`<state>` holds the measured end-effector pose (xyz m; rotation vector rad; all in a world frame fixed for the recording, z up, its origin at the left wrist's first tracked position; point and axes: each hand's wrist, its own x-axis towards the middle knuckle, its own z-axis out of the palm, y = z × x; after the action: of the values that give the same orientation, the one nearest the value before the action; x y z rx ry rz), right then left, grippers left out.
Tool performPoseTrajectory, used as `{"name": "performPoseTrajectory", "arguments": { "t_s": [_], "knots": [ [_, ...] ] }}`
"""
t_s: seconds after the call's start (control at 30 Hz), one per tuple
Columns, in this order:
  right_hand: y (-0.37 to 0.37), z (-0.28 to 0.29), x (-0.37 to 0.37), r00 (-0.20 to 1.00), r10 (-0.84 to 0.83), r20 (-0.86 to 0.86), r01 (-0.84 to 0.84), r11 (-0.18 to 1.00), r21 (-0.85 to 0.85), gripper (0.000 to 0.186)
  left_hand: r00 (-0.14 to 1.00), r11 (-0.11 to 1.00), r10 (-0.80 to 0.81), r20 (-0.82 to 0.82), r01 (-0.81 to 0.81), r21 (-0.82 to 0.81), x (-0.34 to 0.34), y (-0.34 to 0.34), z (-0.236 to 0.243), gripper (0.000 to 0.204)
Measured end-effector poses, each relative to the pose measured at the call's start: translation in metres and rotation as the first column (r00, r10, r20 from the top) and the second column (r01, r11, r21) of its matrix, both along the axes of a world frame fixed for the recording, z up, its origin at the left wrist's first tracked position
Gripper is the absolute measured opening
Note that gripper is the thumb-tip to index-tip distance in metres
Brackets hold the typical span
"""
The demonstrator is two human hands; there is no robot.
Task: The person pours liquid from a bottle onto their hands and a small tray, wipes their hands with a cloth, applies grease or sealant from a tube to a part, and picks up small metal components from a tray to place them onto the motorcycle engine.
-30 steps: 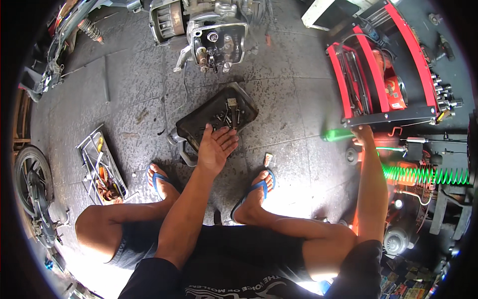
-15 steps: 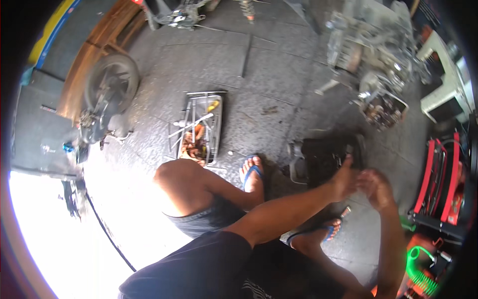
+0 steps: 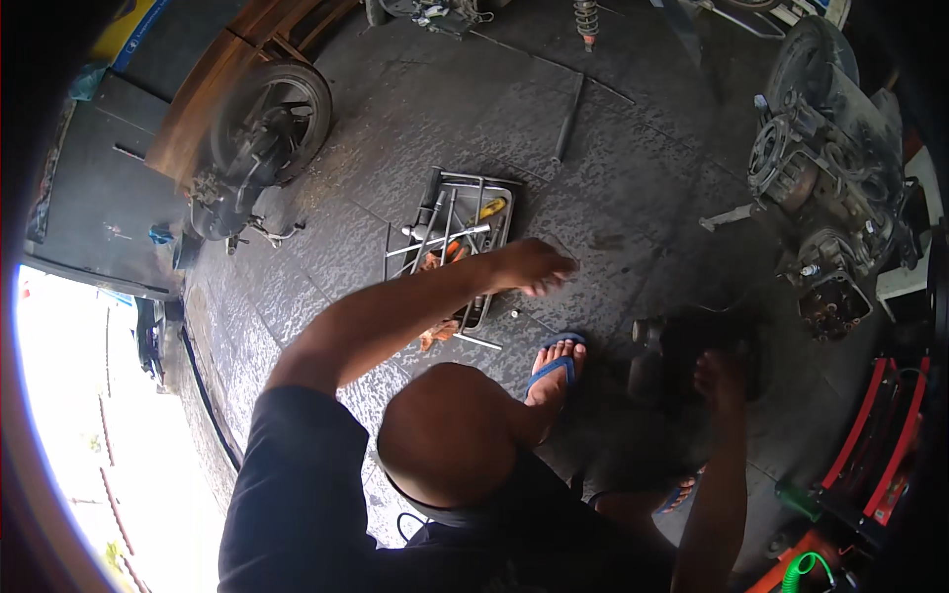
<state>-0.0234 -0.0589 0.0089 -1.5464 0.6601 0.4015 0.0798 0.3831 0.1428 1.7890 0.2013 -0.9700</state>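
My left hand (image 3: 535,267) hangs in the air beside the right edge of a grey metal tool tray (image 3: 507,222). Its fingers are curled in, and whatever they may hold is hidden. In the tray lie T-handled metal tools (image 3: 450,237), a yellow-handled tool (image 3: 491,209) and a crumpled orange-brown rag (image 3: 438,334) that spills over the near edge. My right hand (image 3: 720,378) is low over a dark, bulky part (image 3: 682,341) on the floor, fingers bent. Deep shadow hides what those fingers grip and most of the part's detail.
A motorcycle wheel with its engine unit (image 3: 272,124) stands at the left by a wooden frame. On the right rests a greasy engine (image 3: 811,183), with a red tool rack (image 3: 855,435) nearer me. A metal bar (image 3: 569,119) and a shock absorber (image 3: 586,25) lie farther off.
My hands were close together above the dark part. The left has swung left to the tray's side, while the right has dropped onto the part. The view has shifted too.
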Motion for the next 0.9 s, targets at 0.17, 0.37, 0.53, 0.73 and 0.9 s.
{"name": "performPoseTrajectory", "arguments": {
  "t_s": [0.17,0.37,0.53,0.73,0.9],
  "knots": [
    [-0.037,-0.021,-0.017,0.969,-0.245,-0.017,0.244,0.949,0.202,0.017,0.872,0.527,-0.29,0.395,-0.199,0.826,-0.081,0.121,-0.083,0.035],
    [-0.039,-0.032,-0.033,0.92,-0.377,0.107,0.307,0.864,0.399,0.01,0.921,0.364,-0.053,0.386,-0.342,0.866,-0.155,0.202,-0.129,0.036],
    [-0.008,-0.005,-0.038,0.88,-0.467,0.087,0.42,0.85,0.318,0.011,0.692,0.311,-0.034,0.721,-0.678,0.666,-0.145,0.205,-0.087,0.022],
    [0.01,0.003,-0.027,0.897,-0.441,-0.019,0.424,0.85,0.313,0.008,0.929,0.415,-0.034,0.368,-0.322,0.851,-0.146,0.185,-0.112,0.061],
    [0.02,0.051,-0.01,0.882,-0.461,-0.099,0.464,0.812,0.353,0.01,0.89,0.194,-0.316,0.328,-0.278,0.941,-0.184,0.287,-0.189,0.031]
  ]
}}
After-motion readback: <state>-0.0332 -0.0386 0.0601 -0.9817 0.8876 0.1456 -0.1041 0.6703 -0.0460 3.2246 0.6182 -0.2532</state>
